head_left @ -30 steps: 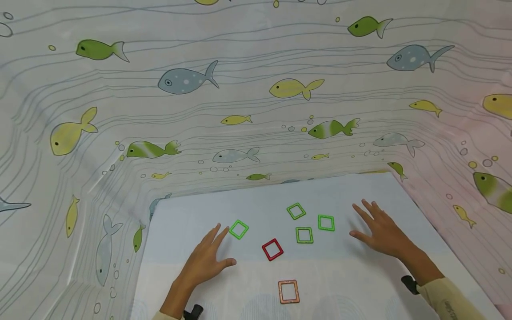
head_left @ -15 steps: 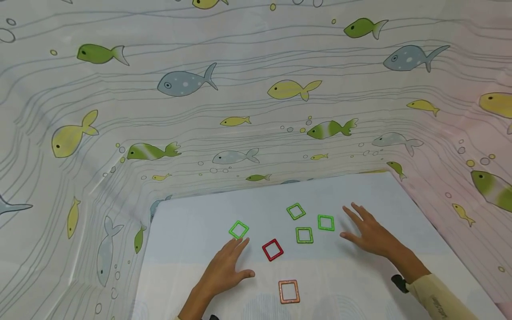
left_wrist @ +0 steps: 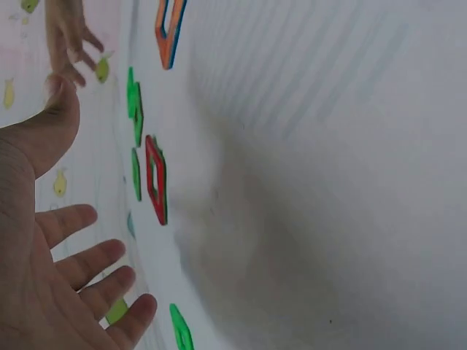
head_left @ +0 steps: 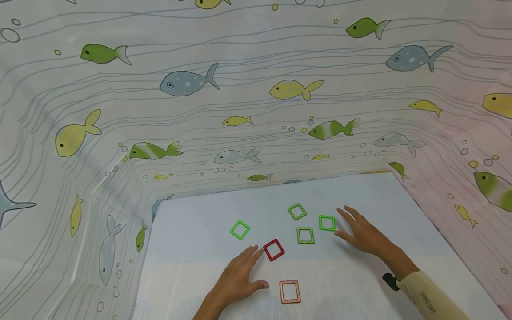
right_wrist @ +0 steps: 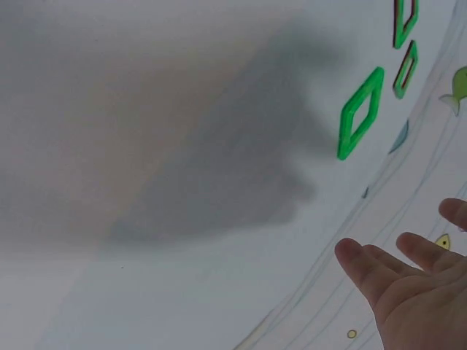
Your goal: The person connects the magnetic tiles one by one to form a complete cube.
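Note:
In the head view my left hand [head_left: 239, 276], fingers spread and holding nothing, hovers just left of a red square frame [head_left: 274, 250]. An orange square frame [head_left: 290, 291] lies to the right of its thumb. My right hand [head_left: 362, 231], also spread and without a thing in it, is beside the rightmost green square frame [head_left: 327, 223]. The right wrist view shows a gap between that hand and the table, with its shadow below. Two more green frames, one nearer [head_left: 306, 235] and one farther back [head_left: 297, 211], lie left of it.
Another green square frame [head_left: 240, 230] lies alone at the left. All the frames rest flat on a white and pale blue table cover [head_left: 200, 213]. Behind and at both sides rises a curtain printed with fish [head_left: 248, 98].
My left hand has moved right and nearer to me, from the lone green frame to the red one. The right hand has moved left toward the rightmost green frame. The frames lie still.

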Motion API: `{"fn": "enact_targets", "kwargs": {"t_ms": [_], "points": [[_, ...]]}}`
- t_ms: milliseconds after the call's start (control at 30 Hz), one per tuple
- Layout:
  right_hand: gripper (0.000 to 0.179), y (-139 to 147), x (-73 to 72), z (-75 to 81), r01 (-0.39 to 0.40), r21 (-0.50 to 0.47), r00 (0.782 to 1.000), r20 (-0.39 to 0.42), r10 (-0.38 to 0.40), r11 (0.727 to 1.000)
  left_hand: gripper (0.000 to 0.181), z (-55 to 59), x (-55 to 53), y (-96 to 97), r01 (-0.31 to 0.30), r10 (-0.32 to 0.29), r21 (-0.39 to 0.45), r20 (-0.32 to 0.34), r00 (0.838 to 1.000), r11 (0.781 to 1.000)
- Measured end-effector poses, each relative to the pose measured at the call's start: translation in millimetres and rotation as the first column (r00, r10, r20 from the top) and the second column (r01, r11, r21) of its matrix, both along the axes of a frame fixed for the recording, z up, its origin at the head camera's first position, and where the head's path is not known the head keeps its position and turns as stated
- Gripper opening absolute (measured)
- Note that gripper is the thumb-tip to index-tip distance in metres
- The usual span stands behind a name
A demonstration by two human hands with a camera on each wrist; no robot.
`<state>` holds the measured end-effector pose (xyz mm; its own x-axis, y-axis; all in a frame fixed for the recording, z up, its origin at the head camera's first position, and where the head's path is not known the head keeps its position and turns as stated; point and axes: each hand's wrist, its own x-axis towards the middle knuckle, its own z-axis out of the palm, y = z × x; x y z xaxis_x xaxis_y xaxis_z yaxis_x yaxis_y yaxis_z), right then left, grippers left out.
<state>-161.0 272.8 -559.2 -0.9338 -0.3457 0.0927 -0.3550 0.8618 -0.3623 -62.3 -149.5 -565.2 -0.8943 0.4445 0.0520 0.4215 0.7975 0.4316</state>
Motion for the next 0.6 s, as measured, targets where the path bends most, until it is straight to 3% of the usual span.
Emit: {"fn": "enact_targets", "kwargs": {"t_ms": [233, 400, 600], "points": [[0.073, -7.0, -4.6, -2.2, -0.024, -0.018, 0.995, -0.095, 0.022, 1.000, 0.091, -9.8, 5.4, 12.9, 0.047, -0.047, 0.005, -0.008, 0.999, 0.999], [0.068, -11.7, -6.7, -6.3, -0.035, -0.020, 0.992, -0.125, 0.032, 0.999, 0.090, -15.5, 8.6, 21.7, 0.084, -0.083, 0.010, -0.056, 0.995, 0.996], [0.066, -16.2, -11.0, -12.1, -0.007, -0.041, 0.998, -0.068, 0.005, 0.999, 0.093, -23.5, 11.8, 32.9, 0.112, -0.111, 0.007, -0.098, 0.989, 0.994]]}}
